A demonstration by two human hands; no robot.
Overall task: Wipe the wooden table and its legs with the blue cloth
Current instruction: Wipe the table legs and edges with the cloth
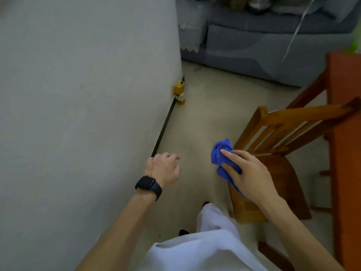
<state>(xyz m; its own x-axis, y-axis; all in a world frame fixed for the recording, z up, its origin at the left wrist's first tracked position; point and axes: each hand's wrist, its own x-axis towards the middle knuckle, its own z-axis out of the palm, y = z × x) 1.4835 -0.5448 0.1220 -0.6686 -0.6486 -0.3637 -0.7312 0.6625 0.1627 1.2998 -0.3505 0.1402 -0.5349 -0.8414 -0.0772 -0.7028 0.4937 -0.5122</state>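
Observation:
My right hand (248,173) grips a bunched blue cloth (221,153) in the air, just left of a wooden chair. The wooden table (344,133) runs down the right edge of the view, its reddish top seen edge-on, with a slanted brace near the top. My left hand (164,169) hangs free over the floor near the wall, fingers loosely curled and holding nothing; a black watch sits on its wrist. Both hands are well left of the table and touch nothing of it.
A wooden chair (279,133) with a slatted back stands tucked against the table. A grey wall (88,94) fills the left. A yellow bottle (179,92) stands at the wall corner. A grey sofa (263,45) lies beyond. Beige floor (205,118) runs between wall and chair.

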